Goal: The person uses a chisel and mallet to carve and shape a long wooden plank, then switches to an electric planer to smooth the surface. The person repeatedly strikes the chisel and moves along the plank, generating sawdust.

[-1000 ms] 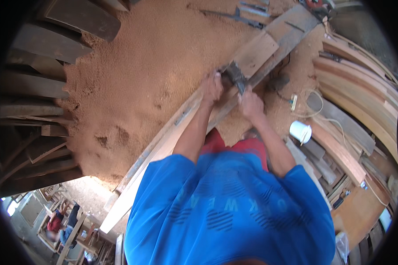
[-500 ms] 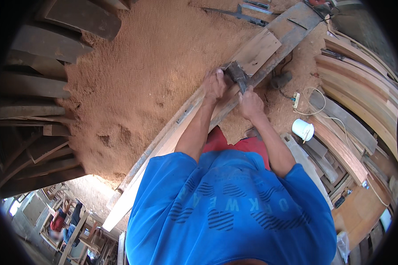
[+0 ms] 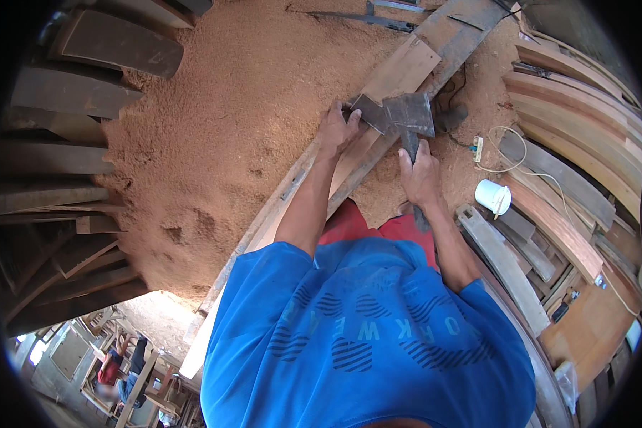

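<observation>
A hatchet with a dark, wide head (image 3: 411,114) is in my right hand (image 3: 422,175), whose fingers wrap round its handle just below the head. The handle's lower end shows beneath my wrist. My left hand (image 3: 339,128) grips the left end of a dark, flat block (image 3: 372,116), thumb on top; I cannot make out its exact kind. The block lies across a long wooden workbench (image 3: 471,32), against the near end of a pale board (image 3: 403,70). The hatchet head is beside the block's right end, and whether they touch is unclear.
Sawdust (image 3: 228,128) covers the floor. Dark planks (image 3: 57,157) are stacked at left, lighter boards (image 3: 578,121) at right. A white bucket (image 3: 492,197) and a power strip (image 3: 477,148) with a cord are at my right. Another person (image 3: 114,367) is far off, lower left.
My right hand has moved the hatchet to the right, turning its head so the broad side shows. The dark block under my left hand is more exposed. The whole view has shifted slightly.
</observation>
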Tool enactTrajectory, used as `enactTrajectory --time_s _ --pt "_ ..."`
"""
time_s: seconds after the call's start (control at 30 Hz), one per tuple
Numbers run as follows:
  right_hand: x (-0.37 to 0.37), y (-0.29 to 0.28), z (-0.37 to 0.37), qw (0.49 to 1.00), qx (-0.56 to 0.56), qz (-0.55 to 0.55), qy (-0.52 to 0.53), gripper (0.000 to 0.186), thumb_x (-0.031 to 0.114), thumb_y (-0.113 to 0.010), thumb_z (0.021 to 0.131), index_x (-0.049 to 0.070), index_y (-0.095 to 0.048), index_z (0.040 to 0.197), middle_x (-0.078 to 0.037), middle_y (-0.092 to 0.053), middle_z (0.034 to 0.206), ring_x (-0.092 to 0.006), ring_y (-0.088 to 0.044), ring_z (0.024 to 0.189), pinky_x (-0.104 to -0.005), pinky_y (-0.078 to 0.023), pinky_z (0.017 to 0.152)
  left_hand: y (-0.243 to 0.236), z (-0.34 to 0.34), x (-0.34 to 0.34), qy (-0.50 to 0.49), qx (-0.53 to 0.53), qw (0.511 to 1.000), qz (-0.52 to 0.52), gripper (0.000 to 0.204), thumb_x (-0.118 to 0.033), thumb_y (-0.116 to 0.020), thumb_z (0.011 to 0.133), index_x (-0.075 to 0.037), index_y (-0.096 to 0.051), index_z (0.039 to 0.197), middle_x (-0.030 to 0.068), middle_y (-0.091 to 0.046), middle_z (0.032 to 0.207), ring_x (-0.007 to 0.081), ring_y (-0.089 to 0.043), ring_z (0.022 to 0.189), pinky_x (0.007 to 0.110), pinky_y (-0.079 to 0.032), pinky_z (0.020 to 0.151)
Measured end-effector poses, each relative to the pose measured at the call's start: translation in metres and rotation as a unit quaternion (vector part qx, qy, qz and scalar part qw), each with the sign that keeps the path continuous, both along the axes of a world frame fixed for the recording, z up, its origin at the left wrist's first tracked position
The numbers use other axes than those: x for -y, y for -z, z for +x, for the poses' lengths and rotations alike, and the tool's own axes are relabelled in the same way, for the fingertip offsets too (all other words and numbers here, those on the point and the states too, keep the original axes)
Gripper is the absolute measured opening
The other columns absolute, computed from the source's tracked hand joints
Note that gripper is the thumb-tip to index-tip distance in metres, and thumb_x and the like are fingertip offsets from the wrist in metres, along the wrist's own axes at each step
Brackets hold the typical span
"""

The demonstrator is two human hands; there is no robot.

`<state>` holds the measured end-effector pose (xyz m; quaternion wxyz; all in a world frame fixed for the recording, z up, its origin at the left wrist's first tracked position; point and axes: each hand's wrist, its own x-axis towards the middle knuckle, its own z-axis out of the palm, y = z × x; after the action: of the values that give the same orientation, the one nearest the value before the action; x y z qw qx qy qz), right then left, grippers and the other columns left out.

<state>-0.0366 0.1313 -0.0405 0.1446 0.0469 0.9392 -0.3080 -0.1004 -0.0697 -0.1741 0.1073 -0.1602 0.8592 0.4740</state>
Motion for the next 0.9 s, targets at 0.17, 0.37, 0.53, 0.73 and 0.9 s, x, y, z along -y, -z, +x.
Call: enactTrajectory --time_s 0.17,0.37,0.53,0.73,0.9 --pt "-0.007 0.047 0.007 0.99 0.071 0.106 -0.052 0.036 0.031 -0.058 0.102 -0.003 -0.052 0.11 -0.033 -0.069 0.089 -0.0535 -0.068 0.088 -0.0614 -0.053 0.08 0.003 -0.004 -0.001 0.02 -0.005 0.999 0.044 0.041 -0.036 -0.071 0.091 -0.005 -0.065 0.117 0.0228 -0.072 0.109 0.0404 -0.068 0.105 0.05 -0.053 0.093" --pt "-0.004 0.029 0.006 0.993 0.056 0.084 -0.059 0.035 0.031 -0.058 0.102 -0.003 -0.051 0.111 -0.034 -0.069 0.09 -0.0532 -0.069 0.087 -0.0611 -0.053 0.078 0.007 -0.007 -0.002 0.003 -0.02 1.0 0.021 0.04 -0.034 -0.071 0.089 -0.004 -0.066 0.115 0.0224 -0.073 0.107 0.0416 -0.068 0.102 0.05 -0.053 0.092" --pt "-0.015 0.049 0.007 0.987 0.088 0.11 -0.071 0.036 0.03 -0.058 0.102 -0.004 -0.05 0.111 -0.035 -0.068 0.087 -0.0544 -0.068 0.086 -0.0609 -0.052 0.077 0.015 -0.009 -0.002 0.003 -0.001 0.999 0.053 0.041 -0.036 -0.071 0.09 -0.005 -0.066 0.117 0.0212 -0.073 0.109 0.0396 -0.066 0.109 0.049 -0.051 0.097" --pt "0.003 0.008 -0.01 0.999 0.032 -0.007 -0.039 0.04 0.031 -0.058 0.102 -0.006 -0.05 0.116 -0.035 -0.068 0.088 -0.0551 -0.066 0.089 -0.0616 -0.051 0.08 0.012 0.003 0.005 -0.003 0.012 0.999 0.052 0.036 -0.034 -0.053 0.099 -0.008 -0.067 0.12 0.022 -0.07 0.116 0.0408 -0.061 0.116 0.049 -0.047 0.102" --pt "0.023 0.055 -0.021 0.997 0.048 0.059 -0.033 0.043 0.032 -0.059 0.101 -0.006 -0.051 0.118 -0.037 -0.068 0.096 -0.0551 -0.066 0.094 -0.0611 -0.051 0.083 -0.004 0.009 0.003 0.027 -0.036 0.999 0.008 0.036 -0.03 -0.047 0.1 -0.009 -0.066 0.122 0.023 -0.068 0.118 0.0421 -0.059 0.114 0.05 -0.045 0.103"
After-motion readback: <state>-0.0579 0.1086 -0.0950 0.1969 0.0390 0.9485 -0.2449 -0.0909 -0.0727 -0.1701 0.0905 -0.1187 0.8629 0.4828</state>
